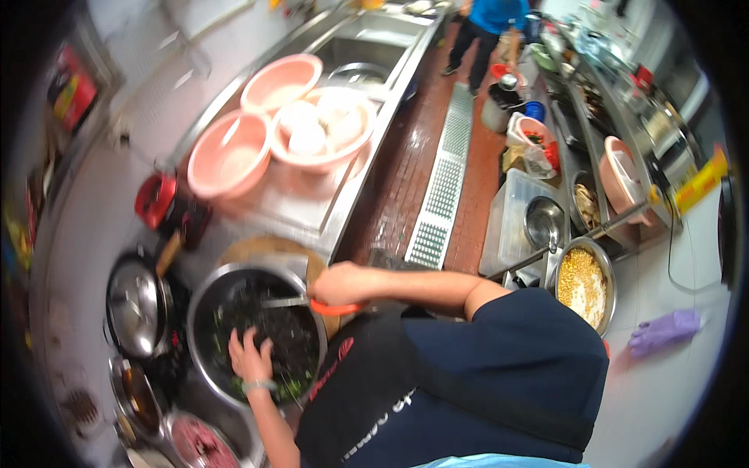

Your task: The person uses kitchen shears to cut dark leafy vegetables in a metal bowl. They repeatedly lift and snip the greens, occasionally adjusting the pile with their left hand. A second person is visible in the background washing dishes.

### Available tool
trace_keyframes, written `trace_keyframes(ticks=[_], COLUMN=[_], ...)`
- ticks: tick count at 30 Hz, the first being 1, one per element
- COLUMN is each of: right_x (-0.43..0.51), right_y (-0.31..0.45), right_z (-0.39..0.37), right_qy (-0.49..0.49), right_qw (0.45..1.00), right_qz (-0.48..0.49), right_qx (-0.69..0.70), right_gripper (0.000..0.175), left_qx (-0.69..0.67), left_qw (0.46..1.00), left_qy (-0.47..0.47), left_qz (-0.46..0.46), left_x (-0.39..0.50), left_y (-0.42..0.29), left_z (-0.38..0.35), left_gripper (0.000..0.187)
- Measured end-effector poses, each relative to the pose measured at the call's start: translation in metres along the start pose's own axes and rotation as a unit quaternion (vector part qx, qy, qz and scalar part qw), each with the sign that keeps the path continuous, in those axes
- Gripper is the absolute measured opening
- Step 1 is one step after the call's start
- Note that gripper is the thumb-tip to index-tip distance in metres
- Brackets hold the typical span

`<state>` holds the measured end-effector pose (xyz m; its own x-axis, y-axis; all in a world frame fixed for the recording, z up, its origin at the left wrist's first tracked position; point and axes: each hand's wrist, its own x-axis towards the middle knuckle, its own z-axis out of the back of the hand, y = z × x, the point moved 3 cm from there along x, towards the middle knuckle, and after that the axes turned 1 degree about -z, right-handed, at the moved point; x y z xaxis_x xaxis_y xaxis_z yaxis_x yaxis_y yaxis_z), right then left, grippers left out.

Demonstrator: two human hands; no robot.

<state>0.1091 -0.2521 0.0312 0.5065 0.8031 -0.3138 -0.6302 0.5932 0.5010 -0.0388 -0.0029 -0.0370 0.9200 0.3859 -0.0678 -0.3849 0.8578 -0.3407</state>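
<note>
A large round metal bowl (202, 362) stands before me, holding dark liquid or dark leaves with green leafy pieces at its edge. Inside its near part, my left hand (251, 354), with a band at the wrist, has its fingers spread over the contents. I see nothing gripped in it. My right hand (333, 286) is closed around an orange-handled tool, apparently scissors (287, 302), whose metal blade reaches over the bowl's rim. Part of a round wooden board (246, 248) shows behind the bowl.
Pink plastic basins (228, 155) stand on the steel counter beside a sink (374, 50). A lidded pot (137, 310) and a pan of pink food (202, 441) sit left. A person (488, 35) stands in the aisle near a floor grate (442, 187). Yellow grains fill a bowl (582, 281).
</note>
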Motion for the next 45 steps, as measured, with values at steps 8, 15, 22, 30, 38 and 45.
trace_keyframes(ticks=[8, 15, 22, 30, 38, 45], right_x=[0.006, 0.026, 0.069, 0.099, 0.105, 0.091], right_y=[0.006, 0.033, 0.061, 0.070, 0.055, 0.053], right_z=[0.004, 0.006, 0.005, -0.014, -0.023, -0.008], right_qy=[-0.014, 0.013, 0.057, 0.166, 0.151, 0.117], right_qw=[0.996, 0.989, 0.976, 0.974, 0.983, 0.988], right_qz=[0.083, 0.146, 0.212, 0.121, 0.094, 0.089], right_qx=[-0.006, 0.004, -0.003, 0.097, 0.044, 0.054], right_gripper=[0.026, 0.037, 0.046, 0.031, 0.033, 0.031], left_qx=[-0.187, -0.600, -0.690, -0.498, -0.517, -0.770], left_qw=[0.962, 0.780, 0.710, 0.859, 0.844, 0.604], left_qy=[-0.199, -0.112, -0.072, -0.076, -0.071, -0.044], left_qz=[0.000, 0.139, 0.122, 0.094, 0.127, 0.201], left_x=[0.008, -0.008, -0.018, -0.015, -0.009, -0.015], left_y=[0.058, 0.057, 0.033, 0.031, 0.051, 0.058], left_z=[-0.011, 0.013, 0.024, 0.027, 0.002, -0.002], left_gripper=[0.022, 0.032, 0.030, 0.018, 0.018, 0.027])
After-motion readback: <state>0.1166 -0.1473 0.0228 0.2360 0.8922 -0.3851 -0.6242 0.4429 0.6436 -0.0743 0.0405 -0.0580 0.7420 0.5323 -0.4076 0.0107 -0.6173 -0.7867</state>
